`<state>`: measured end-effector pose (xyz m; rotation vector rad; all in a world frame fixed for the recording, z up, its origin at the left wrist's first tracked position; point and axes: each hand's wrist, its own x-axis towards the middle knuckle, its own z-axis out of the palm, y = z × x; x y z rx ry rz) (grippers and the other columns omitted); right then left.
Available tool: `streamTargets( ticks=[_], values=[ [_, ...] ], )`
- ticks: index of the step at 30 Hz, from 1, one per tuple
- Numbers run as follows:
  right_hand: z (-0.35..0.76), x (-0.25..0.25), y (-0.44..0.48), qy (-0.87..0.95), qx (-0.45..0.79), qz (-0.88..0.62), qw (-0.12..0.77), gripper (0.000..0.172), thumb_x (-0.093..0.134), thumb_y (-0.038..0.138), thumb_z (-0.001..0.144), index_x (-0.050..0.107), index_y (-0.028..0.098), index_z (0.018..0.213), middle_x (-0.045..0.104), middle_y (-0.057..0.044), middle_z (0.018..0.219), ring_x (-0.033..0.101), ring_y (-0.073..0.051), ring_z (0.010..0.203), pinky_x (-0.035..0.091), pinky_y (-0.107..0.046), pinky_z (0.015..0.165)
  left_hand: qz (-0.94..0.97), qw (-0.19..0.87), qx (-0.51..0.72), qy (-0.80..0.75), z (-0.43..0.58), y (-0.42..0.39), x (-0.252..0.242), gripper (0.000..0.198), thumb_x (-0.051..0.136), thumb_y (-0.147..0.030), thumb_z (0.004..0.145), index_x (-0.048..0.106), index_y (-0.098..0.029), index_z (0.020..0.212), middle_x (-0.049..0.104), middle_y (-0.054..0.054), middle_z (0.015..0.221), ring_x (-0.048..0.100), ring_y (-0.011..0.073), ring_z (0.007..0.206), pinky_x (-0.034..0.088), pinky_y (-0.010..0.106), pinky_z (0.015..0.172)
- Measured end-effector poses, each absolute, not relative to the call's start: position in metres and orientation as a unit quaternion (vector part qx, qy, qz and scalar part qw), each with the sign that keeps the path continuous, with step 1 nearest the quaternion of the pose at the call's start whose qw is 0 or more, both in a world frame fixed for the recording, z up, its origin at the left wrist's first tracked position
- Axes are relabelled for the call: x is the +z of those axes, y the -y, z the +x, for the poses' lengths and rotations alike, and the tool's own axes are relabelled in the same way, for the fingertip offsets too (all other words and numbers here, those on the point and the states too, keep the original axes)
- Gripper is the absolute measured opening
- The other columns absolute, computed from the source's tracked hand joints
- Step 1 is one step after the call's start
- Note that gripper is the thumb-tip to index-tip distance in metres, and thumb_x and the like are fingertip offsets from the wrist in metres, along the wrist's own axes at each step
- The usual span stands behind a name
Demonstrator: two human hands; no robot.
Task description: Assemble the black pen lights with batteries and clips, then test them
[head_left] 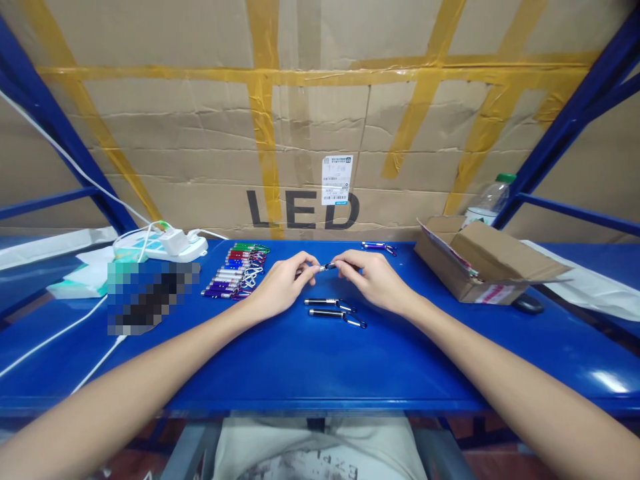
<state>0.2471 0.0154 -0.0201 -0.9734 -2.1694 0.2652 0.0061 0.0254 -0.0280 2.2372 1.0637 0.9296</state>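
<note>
Above the middle of the blue table, my left hand (295,280) and my right hand (369,272) pinch a slim keychain flashlight (327,267) between them, one at each end. Its silver and dark middle shows; the ends are hidden by my fingers. Just below lie two black keychain flashlights (326,313) with carabiner clips, side by side and pointing left. Left of my left hand is a row of several keychain flashlights (231,273) in green, red, silver, blue and purple. A single blue-purple keychain flashlight (375,247) lies behind my right hand.
An open cardboard box (457,267) stands at the right, a clear bottle (493,200) behind it and a dark computer mouse (528,305) beside it. White power strip (193,248), cables and a blurred dark object (153,300) occupy the left. A taped carton (210,147) backs the table.
</note>
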Motion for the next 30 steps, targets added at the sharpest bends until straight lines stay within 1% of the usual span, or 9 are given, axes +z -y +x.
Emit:
streamTargets(
  ticks=[3, 6, 10, 12, 15, 18, 21, 25, 30],
  values=[
    [0.248, -0.018, -0.016, 0.831, 0.127, -0.401, 0.364, 0.028, 0.05, 0.031, 0.109, 0.074, 0.02, 0.1, 0.08, -0.006, 0.096, 0.072, -0.021, 0.085, 0.049, -0.032, 0.077, 0.82, 0.239, 0.346, -0.388, 0.006, -0.027, -0.029, 0.028, 0.057, -0.045, 0.106, 0.069, -0.021, 0.114, 0.077, 0.002, 0.087, 0.072, 0.0199, 0.078, 0.052, 0.03, 0.074],
    [0.251, -0.016, -0.018, 0.82, 0.159, -0.425, 0.349, 0.027, 0.05, 0.029, 0.107, 0.072, 0.02, 0.095, 0.078, -0.004, 0.091, 0.068, -0.02, 0.08, 0.046, -0.03, 0.074, 0.824, 0.235, 0.344, -0.383, 0.004, -0.029, -0.03, 0.026, 0.06, -0.043, 0.104, 0.07, -0.022, 0.114, 0.08, 0.004, 0.096, 0.073, 0.021, 0.083, 0.053, 0.031, 0.076],
    [0.257, -0.02, -0.024, 0.82, 0.215, -0.432, 0.307, 0.028, 0.049, 0.034, 0.108, 0.067, 0.02, 0.091, 0.073, -0.002, 0.083, 0.064, -0.019, 0.076, 0.046, -0.03, 0.073, 0.845, 0.22, 0.306, -0.378, 0.002, -0.031, -0.031, 0.023, 0.059, -0.038, 0.104, 0.074, -0.022, 0.109, 0.081, 0.003, 0.101, 0.073, 0.0212, 0.084, 0.053, 0.031, 0.08],
    [0.259, -0.023, -0.028, 0.823, 0.251, -0.417, 0.294, 0.029, 0.048, 0.038, 0.109, 0.066, 0.02, 0.095, 0.074, -0.002, 0.085, 0.066, -0.019, 0.08, 0.048, -0.031, 0.077, 0.855, 0.196, 0.287, -0.385, 0.001, -0.031, -0.032, 0.024, 0.058, -0.038, 0.105, 0.076, -0.022, 0.108, 0.082, 0.003, 0.101, 0.073, 0.0224, 0.087, 0.052, 0.032, 0.081],
    [0.262, -0.027, -0.033, 0.828, 0.267, -0.396, 0.293, 0.03, 0.051, 0.042, 0.107, 0.069, 0.019, 0.099, 0.076, -0.006, 0.099, 0.068, -0.022, 0.094, 0.051, -0.035, 0.087, 0.863, 0.166, 0.27, -0.394, 0.001, -0.031, -0.031, 0.023, 0.059, -0.036, 0.105, 0.078, -0.023, 0.108, 0.082, 0.003, 0.103, 0.074, 0.0245, 0.093, 0.051, 0.033, 0.082],
    [0.265, -0.027, -0.036, 0.833, 0.261, -0.396, 0.285, 0.031, 0.055, 0.044, 0.105, 0.073, 0.019, 0.099, 0.076, -0.007, 0.104, 0.067, -0.024, 0.098, 0.052, -0.038, 0.093, 0.863, 0.175, 0.262, -0.394, 0.001, -0.031, -0.029, 0.021, 0.06, -0.034, 0.105, 0.078, -0.023, 0.108, 0.082, 0.004, 0.102, 0.074, 0.0241, 0.091, 0.051, 0.032, 0.08],
    [0.269, -0.024, -0.038, 0.839, 0.27, -0.389, 0.267, 0.032, 0.058, 0.046, 0.103, 0.075, 0.019, 0.099, 0.077, -0.007, 0.102, 0.068, -0.024, 0.094, 0.053, -0.039, 0.092, 0.862, 0.191, 0.258, -0.392, 0.001, -0.03, -0.029, 0.019, 0.061, -0.032, 0.103, 0.078, -0.023, 0.107, 0.082, 0.004, 0.102, 0.075, 0.0231, 0.089, 0.052, 0.031, 0.079],
    [0.275, -0.022, -0.039, 0.856, 0.272, -0.365, 0.245, 0.03, 0.066, 0.047, 0.099, 0.076, 0.019, 0.097, 0.077, -0.007, 0.1, 0.068, -0.023, 0.092, 0.053, -0.037, 0.087, 0.865, 0.186, 0.26, -0.386, -0.001, -0.032, -0.032, 0.016, 0.067, -0.03, 0.099, 0.079, -0.023, 0.107, 0.082, 0.004, 0.105, 0.075, 0.0239, 0.095, 0.054, 0.032, 0.083],
    [0.278, -0.021, -0.039, 0.861, 0.277, -0.359, 0.232, 0.024, 0.073, 0.042, 0.093, 0.075, 0.018, 0.095, 0.074, -0.006, 0.097, 0.064, -0.02, 0.085, 0.052, -0.033, 0.08, 0.875, 0.17, 0.248, -0.38, -0.002, -0.035, -0.034, 0.013, 0.074, -0.028, 0.094, 0.079, -0.022, 0.104, 0.08, 0.005, 0.102, 0.073, 0.0239, 0.095, 0.054, 0.033, 0.085]
  ],
)
